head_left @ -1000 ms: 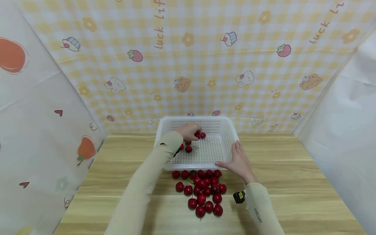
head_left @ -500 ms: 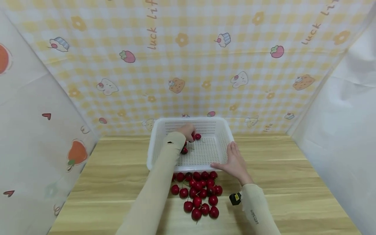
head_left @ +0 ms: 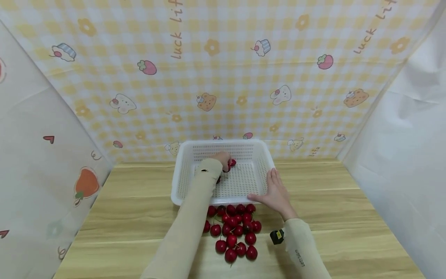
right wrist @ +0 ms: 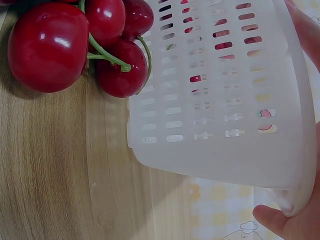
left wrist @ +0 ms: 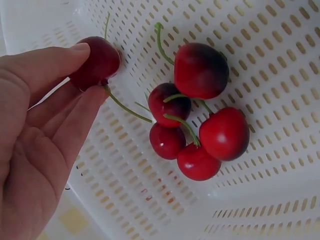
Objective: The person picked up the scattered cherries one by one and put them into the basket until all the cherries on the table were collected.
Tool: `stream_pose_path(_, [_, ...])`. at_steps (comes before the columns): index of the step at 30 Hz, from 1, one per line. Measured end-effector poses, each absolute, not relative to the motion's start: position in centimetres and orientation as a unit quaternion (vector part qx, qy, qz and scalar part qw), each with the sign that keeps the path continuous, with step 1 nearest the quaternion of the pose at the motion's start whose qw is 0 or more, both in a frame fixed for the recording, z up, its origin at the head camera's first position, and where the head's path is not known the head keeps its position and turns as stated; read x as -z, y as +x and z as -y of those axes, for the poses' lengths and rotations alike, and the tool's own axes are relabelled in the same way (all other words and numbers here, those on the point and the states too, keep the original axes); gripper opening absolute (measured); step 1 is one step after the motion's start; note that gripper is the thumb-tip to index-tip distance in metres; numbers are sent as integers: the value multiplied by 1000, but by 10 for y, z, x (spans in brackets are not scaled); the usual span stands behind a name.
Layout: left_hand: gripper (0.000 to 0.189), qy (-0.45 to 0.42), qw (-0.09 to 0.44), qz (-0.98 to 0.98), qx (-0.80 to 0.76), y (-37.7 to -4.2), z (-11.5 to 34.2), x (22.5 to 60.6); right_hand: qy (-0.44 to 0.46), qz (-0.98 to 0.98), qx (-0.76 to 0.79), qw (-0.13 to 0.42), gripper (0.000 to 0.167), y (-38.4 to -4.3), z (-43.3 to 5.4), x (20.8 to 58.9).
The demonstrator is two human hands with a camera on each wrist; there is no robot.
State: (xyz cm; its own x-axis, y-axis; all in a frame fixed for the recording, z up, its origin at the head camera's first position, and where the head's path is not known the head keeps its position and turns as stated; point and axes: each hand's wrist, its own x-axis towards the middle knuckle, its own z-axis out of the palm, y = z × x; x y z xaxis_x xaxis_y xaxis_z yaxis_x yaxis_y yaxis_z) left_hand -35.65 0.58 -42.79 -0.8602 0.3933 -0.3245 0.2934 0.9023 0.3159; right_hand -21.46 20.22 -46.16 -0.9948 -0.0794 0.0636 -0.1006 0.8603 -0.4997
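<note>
In the left wrist view my left hand [left wrist: 37, 135] pinches a dark red cherry [left wrist: 99, 60] between thumb and fingers. It is inside a white perforated plastic basket [head_left: 238, 186]. Several cherries [left wrist: 224, 134] with green stems lie clustered on the basket floor beside that hand; my forearm hides most of them in the head view. My right hand [head_left: 277, 195] rests at the basket's near right corner, fingers extended along the right side and thumb on the front rim. The right wrist view shows a fingertip [right wrist: 270, 217] against the rim's corner.
A loose group of cherries [head_left: 231, 241] lies on the wooden table [head_left: 334, 221] directly in front of the basket. Behind the basket rises a yellow checked cloth [head_left: 237, 77]. White sheets [head_left: 404, 139] stand at both sides. A small black device [head_left: 277, 236] sits at my right wrist.
The head view has turned slightly right. Within the basket my left hand has shifted a little to the right, its forearm now covering more cherries. My right hand stays at the corner.
</note>
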Motion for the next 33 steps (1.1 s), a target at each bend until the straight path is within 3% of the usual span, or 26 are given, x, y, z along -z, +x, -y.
stream_pose_path(10, [28,166,212,-952,-143,-360,-6,434,46,964,-262,19,125,-213,-200,463])
stream_pose_path(18, [30,277,199,-934,-106,-352,-5,415,55,966,-254,21,125,-214,-202,460])
stream_pose_path(26, [41,344,207,-915,-42,-300,-6,374,57,966,-251,21,124,-215,-205,456])
stream_pose_path(33, [41,390,113,-912,-63,-249,17,355,58,966,-251,9,124,-216,-202,460])
